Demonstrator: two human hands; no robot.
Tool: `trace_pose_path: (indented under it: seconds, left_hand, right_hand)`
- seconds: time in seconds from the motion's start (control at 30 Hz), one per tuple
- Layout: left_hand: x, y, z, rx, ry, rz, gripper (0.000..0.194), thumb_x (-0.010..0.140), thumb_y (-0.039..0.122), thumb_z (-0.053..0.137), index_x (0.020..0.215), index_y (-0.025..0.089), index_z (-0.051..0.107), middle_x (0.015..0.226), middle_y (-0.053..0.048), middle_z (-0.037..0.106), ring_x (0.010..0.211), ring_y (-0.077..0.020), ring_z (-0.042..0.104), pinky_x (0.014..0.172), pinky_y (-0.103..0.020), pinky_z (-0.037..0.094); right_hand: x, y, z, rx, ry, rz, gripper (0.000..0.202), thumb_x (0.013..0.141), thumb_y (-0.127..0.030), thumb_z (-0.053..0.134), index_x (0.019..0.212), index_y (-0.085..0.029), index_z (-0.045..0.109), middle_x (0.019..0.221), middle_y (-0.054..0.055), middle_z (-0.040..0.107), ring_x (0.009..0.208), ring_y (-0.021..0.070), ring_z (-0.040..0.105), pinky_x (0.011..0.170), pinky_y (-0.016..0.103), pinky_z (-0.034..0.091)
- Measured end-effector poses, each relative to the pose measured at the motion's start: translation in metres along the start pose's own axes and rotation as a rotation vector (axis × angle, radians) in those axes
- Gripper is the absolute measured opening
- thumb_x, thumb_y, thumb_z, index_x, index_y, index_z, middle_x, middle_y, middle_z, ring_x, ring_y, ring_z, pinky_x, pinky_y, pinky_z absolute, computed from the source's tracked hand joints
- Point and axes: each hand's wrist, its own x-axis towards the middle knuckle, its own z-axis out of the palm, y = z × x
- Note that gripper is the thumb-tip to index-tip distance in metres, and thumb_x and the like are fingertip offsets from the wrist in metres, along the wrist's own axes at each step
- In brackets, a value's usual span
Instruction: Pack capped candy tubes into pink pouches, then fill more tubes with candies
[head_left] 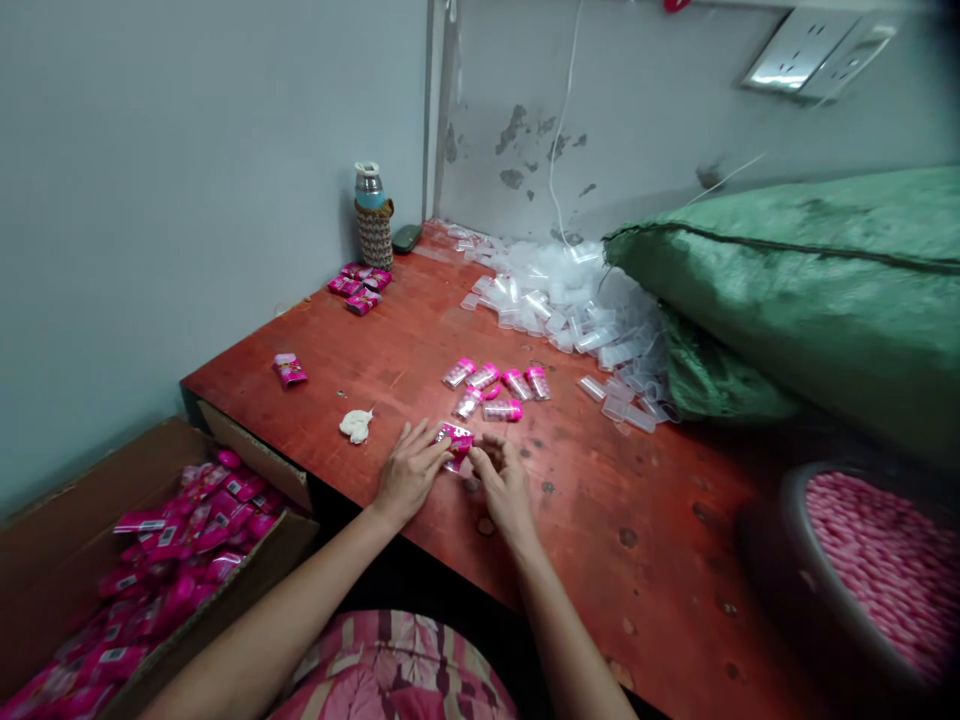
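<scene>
Both hands rest on the red tabletop (645,520) with a small pink packet (456,440) pinched between them. The left hand (409,470) lies fingers spread beside the packet, its fingertips on the packet's near edge; the right hand (504,480) curls in from the other side, thumb and fingers closed on it. The fingers cover most of the packet, so its print cannot be read.

Just beyond the hands lies a loose cluster of filled tubes (495,385) with pink ends. Farther off, a heap of clear empty tubes (570,300) spills against a green sack (810,290), which hides the heap's far side. A white crumpled scrap (355,425) sits just left of the left hand.

Down to the left, a cardboard box (247,590) of pink packets is cut off by the frame. To the right, a blurred basin (795,540) holds pink pieces too soft to make out.
</scene>
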Motion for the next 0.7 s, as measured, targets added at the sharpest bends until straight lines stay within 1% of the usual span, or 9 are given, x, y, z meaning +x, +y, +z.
trace_pose_path:
  seconds: [0.1,0.2,0.3,0.4,0.47,0.53,0.6,0.63,0.7]
  left_hand:
    - [-0.004,0.014,0.003,-0.158,0.021,-0.077,0.03,0.06,0.011,0.069,0.084,0.028,0.068,0.111,-0.004,0.06,0.116,-0.0216,0.042,0.102,-0.037,0.024]
    - [-0.007,0.021,0.002,-0.268,-0.005,-0.217,0.033,0.061,0.018,0.07,0.094,0.025,0.066,0.101,-0.005,0.064,0.099,-0.0216,0.056,0.088,-0.032,0.041]
    - [-0.007,0.02,-0.002,-0.448,-0.16,-0.469,0.02,0.065,0.029,0.067,0.079,0.016,0.069,0.077,-0.006,0.067,0.073,-0.0185,0.062,0.067,-0.028,0.05]
    - [-0.008,0.015,-0.005,-0.518,-0.22,-0.583,0.02,0.064,0.031,0.068,0.067,0.011,0.068,0.067,-0.006,0.065,0.061,-0.0131,0.06,0.059,-0.023,0.05]
    - [-0.008,0.012,-0.005,-0.521,-0.174,-0.591,0.02,0.062,0.029,0.07,0.066,0.01,0.068,0.065,-0.006,0.064,0.059,-0.0119,0.059,0.058,-0.021,0.05]
    - [-0.008,0.011,-0.004,-0.536,-0.114,-0.602,0.02,0.061,0.028,0.071,0.064,0.009,0.067,0.063,-0.006,0.064,0.058,-0.0125,0.06,0.057,-0.022,0.05]
    - [-0.007,0.011,-0.003,-0.572,-0.05,-0.627,0.019,0.059,0.026,0.072,0.061,0.008,0.066,0.062,-0.007,0.064,0.056,-0.0131,0.06,0.055,-0.023,0.051]
    - [-0.006,0.011,-0.003,-0.597,-0.022,-0.643,0.018,0.059,0.025,0.072,0.061,0.008,0.065,0.061,-0.007,0.064,0.055,-0.0131,0.06,0.054,-0.023,0.051]
    - [-0.003,0.012,-0.003,-0.649,0.03,-0.676,0.016,0.058,0.022,0.072,0.062,0.008,0.065,0.061,-0.007,0.065,0.054,-0.0127,0.06,0.052,-0.022,0.051]
  right_hand:
    - [0.005,-0.004,0.007,0.072,-0.032,0.015,0.032,0.07,-0.029,0.061,0.098,-0.021,0.048,0.073,-0.002,0.062,0.062,0.012,0.058,0.055,0.022,0.046]
    - [0.007,-0.006,0.006,0.15,-0.066,0.017,0.032,0.07,-0.028,0.061,0.098,-0.021,0.047,0.062,-0.006,0.058,0.051,0.0097,0.053,0.048,0.02,0.042]
    - [0.008,-0.004,0.001,0.112,-0.185,0.039,0.031,0.069,-0.028,0.062,0.095,-0.02,0.049,0.058,-0.007,0.055,0.048,0.0087,0.05,0.046,0.018,0.039]
    - [0.015,-0.003,-0.005,-0.076,-0.303,0.032,0.025,0.07,-0.032,0.06,0.089,-0.018,0.052,0.057,-0.006,0.055,0.047,0.0092,0.049,0.046,0.019,0.037]
    - [0.024,-0.009,-0.01,-0.313,-0.254,-0.054,0.024,0.074,-0.038,0.054,0.088,-0.018,0.054,0.059,-0.003,0.056,0.05,0.0113,0.051,0.048,0.021,0.038]
    - [0.038,-0.018,-0.013,-0.629,-0.091,-0.183,0.029,0.079,-0.043,0.047,0.092,-0.019,0.057,0.072,0.003,0.061,0.063,0.0156,0.056,0.057,0.026,0.041]
    - [0.054,-0.027,-0.014,-0.935,0.077,-0.277,0.033,0.08,-0.045,0.045,0.099,-0.021,0.058,0.093,0.009,0.06,0.082,0.0211,0.056,0.068,0.031,0.041]
    - [0.061,-0.029,-0.014,-1.054,0.121,-0.304,0.034,0.08,-0.045,0.046,0.101,-0.021,0.058,0.103,0.011,0.057,0.091,0.0238,0.053,0.073,0.034,0.04]
    - [0.072,-0.027,-0.013,-1.196,0.105,-0.353,0.032,0.08,-0.043,0.047,0.098,-0.021,0.06,0.114,0.012,0.051,0.104,0.027,0.046,0.081,0.037,0.037]
